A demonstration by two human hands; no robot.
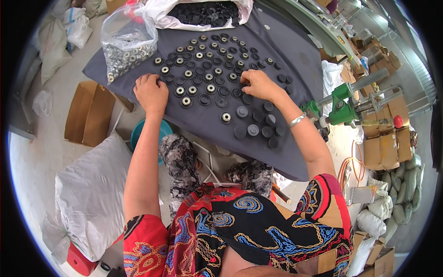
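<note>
On the dark cloth-covered table lie many round black plastic caps, several with a small silver ring-shaped bearing seated in the middle. My left hand rests at the table's left edge, fingers curled in; what they hold, if anything, is hidden. It is nearest to a cap with a bearing. My right hand hovers over the right part of the spread, thumb and fingers pinched together beside an empty cap. Whatever sits in the pinch is too hidden to name. Plain face-down caps lie below it.
A clear plastic bag of bearings stands at the far left, beside a white sack of black caps. A green metal press is at the right. Below the left side are a cardboard box and a teal basin.
</note>
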